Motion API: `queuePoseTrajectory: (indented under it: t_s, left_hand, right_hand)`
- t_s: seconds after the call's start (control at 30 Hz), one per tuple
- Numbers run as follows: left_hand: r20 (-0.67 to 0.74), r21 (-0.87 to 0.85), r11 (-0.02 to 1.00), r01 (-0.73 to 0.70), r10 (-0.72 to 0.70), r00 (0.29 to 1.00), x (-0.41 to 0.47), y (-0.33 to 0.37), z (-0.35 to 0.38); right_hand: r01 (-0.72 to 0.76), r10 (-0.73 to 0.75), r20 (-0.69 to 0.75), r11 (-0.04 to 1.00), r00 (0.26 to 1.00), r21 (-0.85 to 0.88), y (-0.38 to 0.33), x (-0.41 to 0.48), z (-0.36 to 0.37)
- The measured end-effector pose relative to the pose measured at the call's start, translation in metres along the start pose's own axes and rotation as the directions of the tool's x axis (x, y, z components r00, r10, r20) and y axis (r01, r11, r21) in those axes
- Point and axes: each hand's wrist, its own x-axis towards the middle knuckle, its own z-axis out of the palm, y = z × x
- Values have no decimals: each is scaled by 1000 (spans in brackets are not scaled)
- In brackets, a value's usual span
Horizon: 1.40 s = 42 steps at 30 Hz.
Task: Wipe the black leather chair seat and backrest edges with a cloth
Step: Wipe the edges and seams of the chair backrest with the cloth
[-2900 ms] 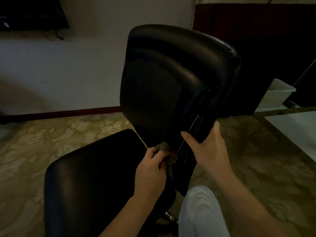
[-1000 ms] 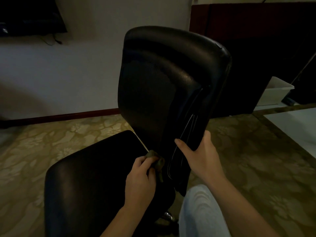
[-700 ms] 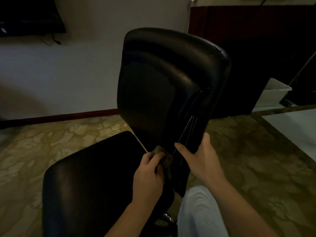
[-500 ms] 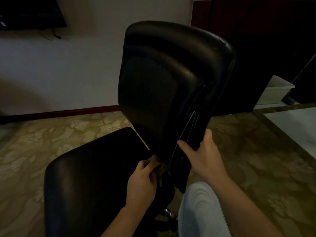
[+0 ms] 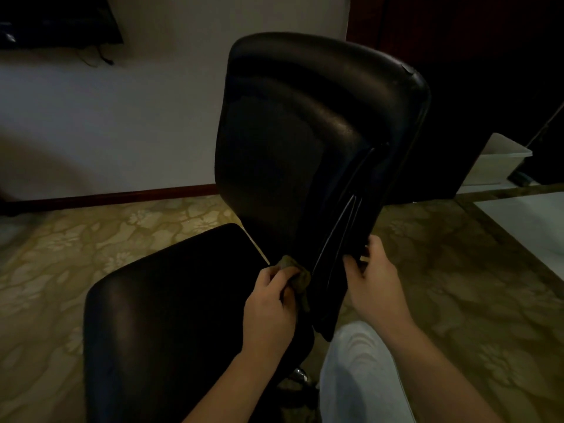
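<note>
A black leather chair fills the middle of the view, its tall backrest (image 5: 299, 141) upright and its wide seat (image 5: 171, 315) in front at the lower left. My left hand (image 5: 270, 303) grips a small olive cloth (image 5: 294, 270) and presses it against the lower edge of the backrest, where it meets the seat. My right hand (image 5: 374, 282) holds the backrest's lower right side edge, thumb in front and fingers behind it.
Patterned beige carpet (image 5: 457, 285) covers the floor around the chair. A white wall with a dark baseboard (image 5: 122, 196) runs behind. A white plastic bin (image 5: 497, 160) stands at the right by dark wooden furniture. My knee in light trousers (image 5: 357, 370) is just below the backrest.
My left hand has rubbed the cloth back and forth, up and down along the lower backrest edge, now a little higher than half a second ago. My right hand has kept its hold.
</note>
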Motion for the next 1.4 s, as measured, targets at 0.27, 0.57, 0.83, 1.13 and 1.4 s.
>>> queuePoseTrajectory:
  t_s: [0.27,0.57,0.83,1.13,1.4]
  left_hand:
    - [-39,27,999,24,-23,999,-1,-5,-17]
    - [26,60,996,63,-65,998,3,9,-7]
    - [-13,67,995,71,-70,997,-2,11,-26]
    - [-52,-17,994,110,-111,992,-10,27,-7]
    - [-37,-28,960,278,-279,960,-39,-8,12]
  right_hand:
    - [30,-30,3,1000,1000,3,4,-1,1]
    - [88,-89,-30,996,996,-11,8,-4,4]
    - [155,-158,-47,986,986,-55,18,-8,6]
    - [167,-169,-31,985,985,-47,16,-19,2]
    - [193,-195,-49,980,980,-46,20,-17,2]
